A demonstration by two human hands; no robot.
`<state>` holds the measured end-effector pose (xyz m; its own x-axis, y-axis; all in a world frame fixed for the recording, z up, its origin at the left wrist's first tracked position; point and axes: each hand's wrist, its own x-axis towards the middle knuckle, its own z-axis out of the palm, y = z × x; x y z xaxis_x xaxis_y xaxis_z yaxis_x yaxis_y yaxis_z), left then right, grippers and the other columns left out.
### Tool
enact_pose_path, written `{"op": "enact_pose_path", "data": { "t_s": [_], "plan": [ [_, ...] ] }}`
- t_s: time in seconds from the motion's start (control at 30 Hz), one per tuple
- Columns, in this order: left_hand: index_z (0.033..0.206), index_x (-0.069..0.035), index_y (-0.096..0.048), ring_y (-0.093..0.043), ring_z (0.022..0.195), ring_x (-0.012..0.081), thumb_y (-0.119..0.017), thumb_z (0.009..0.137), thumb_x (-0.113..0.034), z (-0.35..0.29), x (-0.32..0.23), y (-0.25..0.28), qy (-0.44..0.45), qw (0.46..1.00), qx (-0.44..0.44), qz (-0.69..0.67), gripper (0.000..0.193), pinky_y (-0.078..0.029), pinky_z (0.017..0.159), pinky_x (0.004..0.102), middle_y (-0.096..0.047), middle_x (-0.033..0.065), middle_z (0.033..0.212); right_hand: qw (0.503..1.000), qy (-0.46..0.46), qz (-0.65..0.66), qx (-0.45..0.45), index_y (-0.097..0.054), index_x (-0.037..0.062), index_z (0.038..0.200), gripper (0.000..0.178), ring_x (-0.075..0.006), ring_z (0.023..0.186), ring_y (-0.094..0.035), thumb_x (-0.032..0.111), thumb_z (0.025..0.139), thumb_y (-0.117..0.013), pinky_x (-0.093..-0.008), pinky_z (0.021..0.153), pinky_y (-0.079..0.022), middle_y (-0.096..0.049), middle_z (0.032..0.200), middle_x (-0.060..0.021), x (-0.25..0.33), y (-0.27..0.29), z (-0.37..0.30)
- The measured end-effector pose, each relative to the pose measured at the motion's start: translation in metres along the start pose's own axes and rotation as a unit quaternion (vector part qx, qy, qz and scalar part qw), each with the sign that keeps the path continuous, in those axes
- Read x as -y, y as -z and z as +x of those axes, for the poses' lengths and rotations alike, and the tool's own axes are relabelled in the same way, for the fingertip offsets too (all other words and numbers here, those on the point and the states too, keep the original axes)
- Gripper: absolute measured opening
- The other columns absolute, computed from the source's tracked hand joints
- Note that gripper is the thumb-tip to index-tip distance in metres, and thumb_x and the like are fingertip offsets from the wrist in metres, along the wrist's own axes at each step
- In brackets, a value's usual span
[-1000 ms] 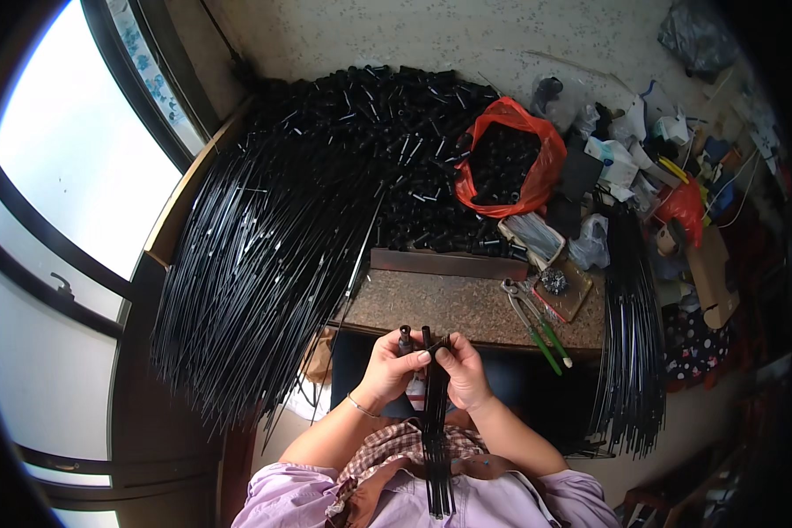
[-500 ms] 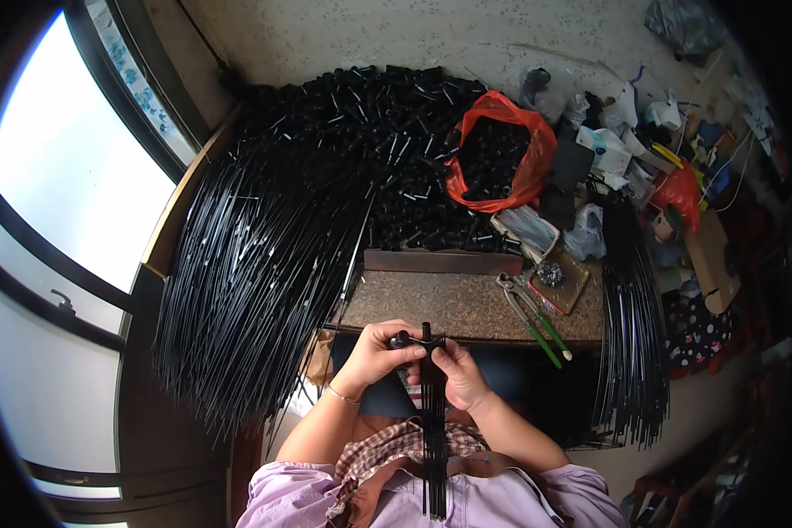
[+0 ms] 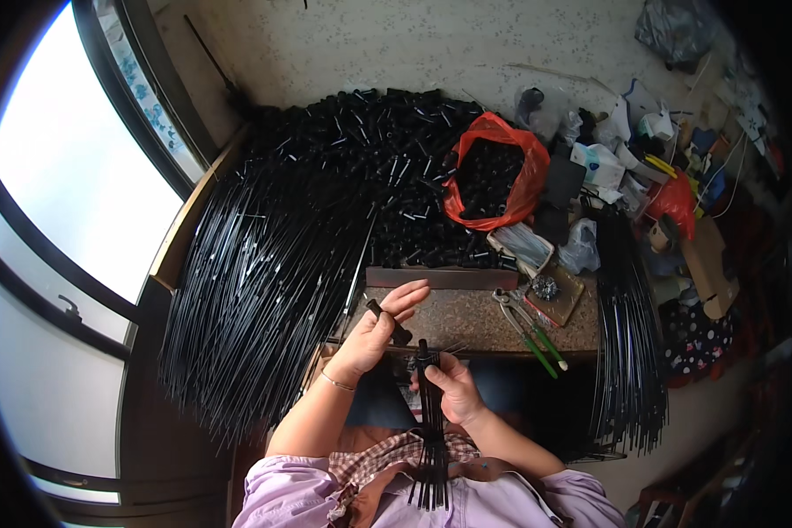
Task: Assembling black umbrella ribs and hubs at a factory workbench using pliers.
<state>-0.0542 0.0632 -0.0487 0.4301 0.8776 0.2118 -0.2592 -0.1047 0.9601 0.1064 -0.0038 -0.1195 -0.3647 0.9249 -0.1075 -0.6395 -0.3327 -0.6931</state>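
left of the green-handled pliers (image 3: pixel 537 353), the left hand (image 3: pixel 368 341) holds a short black tube (image 3: pixel 400 335), fingertips extended, while the right hand (image 3: pixel 455 391) grips a black rod bundle (image 3: pixel 431 412).

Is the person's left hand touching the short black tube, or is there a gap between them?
Touching. The head view shows the left hand with its thumb across the short black tube, whose ends stick out on both sides.
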Motion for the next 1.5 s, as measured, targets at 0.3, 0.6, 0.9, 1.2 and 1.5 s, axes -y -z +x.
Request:
{"op": "enact_pose_path", "data": {
  "t_s": [0.3,0.6,0.9,1.2,1.5],
  "plan": [
    [0.11,0.001,-0.055,-0.056,0.089,0.0106,-0.065,0.081,-0.019,-0.001,-0.006,-0.005,0.117,0.992,0.057,0.002,0.037,-0.045,0.081,0.0254,-0.061,0.0047,0.096,0.999,0.015,0.001,-0.039,-0.053,0.0068,0.088,0.013,-0.0125,0.071,-0.057,0.017,0.085,-0.06,-0.027,0.066,-0.047,-0.062,0.082,-0.0067,0.01,-0.016,-0.014],
    [0.101,0.002,-0.056,-0.056,0.081,0.0073,-0.066,0.079,-0.011,-0.004,-0.018,-0.001,0.01,0.983,0.082,0.163,0.027,-0.046,0.072,0.0216,-0.061,0.0022,0.086,1.0,0.001,-0.01,0.014,-0.054,0.0056,0.094,0.017,-0.0156,0.071,-0.057,0.018,0.084,-0.059,-0.0274,0.067,-0.046,-0.06,0.081,-0.0078,0.005,-0.012,-0.006],
    [0.094,0.003,-0.06,-0.055,0.061,0.004,-0.068,0.078,-0.014,-0.008,-0.014,-0.01,0.011,0.957,0.035,0.287,0.025,-0.045,0.053,0.0188,-0.059,0.0014,0.064,0.999,-0.023,0.03,0.025,-0.054,0.0048,0.102,0.023,-0.0164,0.074,-0.058,0.018,0.084,-0.06,-0.0287,0.067,-0.047,-0.06,0.092,-0.0077,0.005,0.0,-0.004],
    [0.084,-0.001,-0.057,-0.051,0.058,0.0032,-0.064,0.082,-0.017,-0.024,0.0,-0.024,0.05,0.993,-0.07,0.083,0.017,-0.041,0.05,0.0164,-0.057,-0.0027,0.068,0.998,-0.051,0.021,0.03,-0.052,0.0037,0.088,0.023,-0.0151,0.07,-0.057,0.023,0.082,-0.064,-0.0267,0.065,-0.047,-0.06,0.081,-0.008,0.009,-0.002,-0.008],
    [0.106,-0.001,-0.055,-0.054,0.094,0.0192,-0.076,0.067,-0.013,-0.042,-0.005,-0.039,-0.025,0.981,-0.013,0.191,0.047,-0.041,0.085,0.0292,-0.055,0.008,0.099,0.998,0.009,0.049,0.032,-0.055,0.0044,0.103,0.027,-0.017,0.083,-0.059,0.016,0.081,-0.064,-0.0302,0.072,-0.05,-0.059,0.094,-0.0059,0.015,0.003,-0.017]
  ]
}}
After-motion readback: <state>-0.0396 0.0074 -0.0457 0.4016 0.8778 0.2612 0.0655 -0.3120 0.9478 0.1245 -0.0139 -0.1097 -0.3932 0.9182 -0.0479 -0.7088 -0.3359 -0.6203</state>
